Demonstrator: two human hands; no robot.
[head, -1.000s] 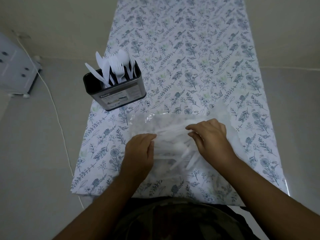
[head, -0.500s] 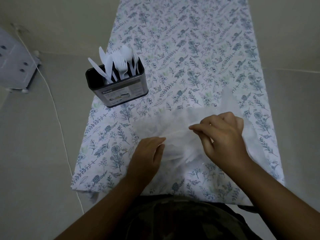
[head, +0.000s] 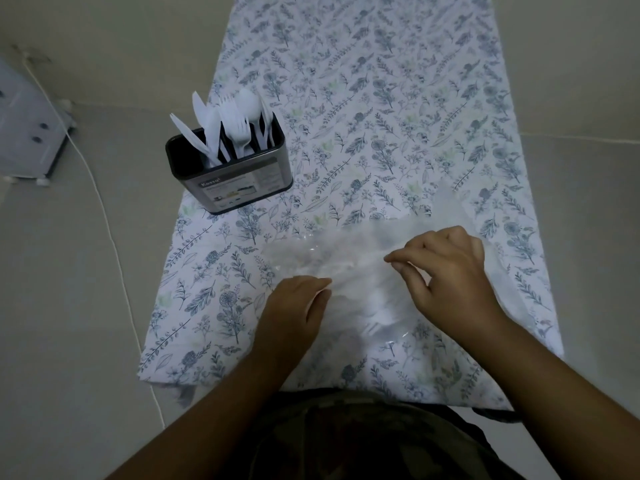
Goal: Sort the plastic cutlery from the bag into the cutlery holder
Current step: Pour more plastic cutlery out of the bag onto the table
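the bag point(head: 349, 268) lies on the near part of the surface point(head: 381, 116), a clear, crumpled sack with white cutlery showing through it as a blurred heap. the left hand point(head: 294, 313) rests palm down on the bag's left end, fingers together and gently curled, pressing it rather than gripping. the right hand point(head: 446, 271) hovers over the bag's right half with thumb and forefinger pinched together; they seem to hold a fold of film or a thin piece inside, but the blur makes it hard to tell which.

the risk, as i judge it, is that a pull on slippery film drags the whole bag along, or lifts several tangled pieces that spill onto the floral cloth or over the near edge. a fork tine could also snag the plastic and tear it. the cutlery holder point(head: 232, 174) stands well apart at far left, close to the left edge of the surface, so a careless reach might nudge it off.

the bag's long axis runs left to right across the surface, and its looser, rumpled end points right and slightly far. the pieces already sorted stand upright in the holder, handles down, heads fanning up and away.
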